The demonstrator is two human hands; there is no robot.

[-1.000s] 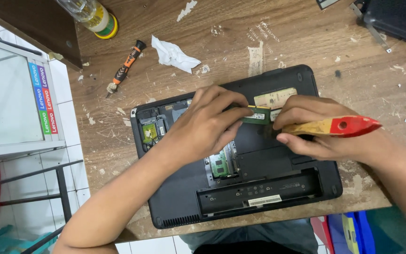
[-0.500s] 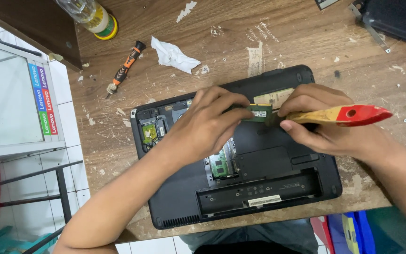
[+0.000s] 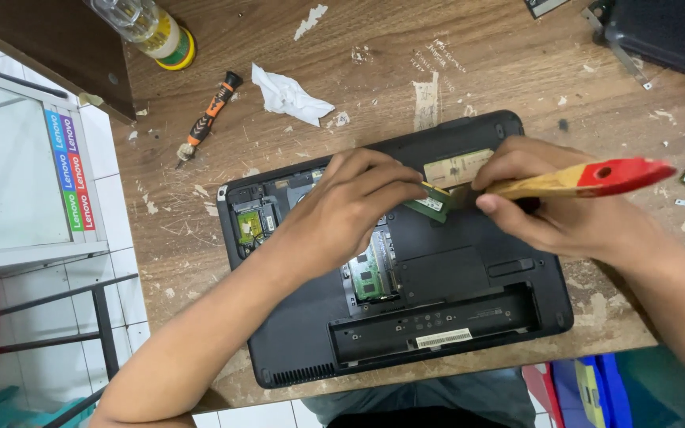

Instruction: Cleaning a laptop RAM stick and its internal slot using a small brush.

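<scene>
Left hand (image 3: pixel 342 214) pinches green memory module (image 3: pixel 430 202) over opened black laptop (image 3: pixel 469 269) on wooden tabletop (image 3: pixel 390 71). Right hand (image 3: pixel 552 210) grip closed around red-tipped brush (image 3: pixel 572 181), bristles touching module.

Bright, even overhead light, soft shadows under the hands, sharp focus, slight wide-angle bending at edges.

Screwdriver (image 3: pixel 206 119) and crumpled tissue (image 3: pixel 287 95) on the table (image 3: pixel 517 63) behind the opened laptop (image 3: pixel 438 317)

Above the upturned black plastic laptop (image 3: pixel 438 317), left hand (image 3: pixel 342 210) pinches, apparently fingertips-only; right hand (image 3: pixel 552 210) curls closed beside it.
</scene>
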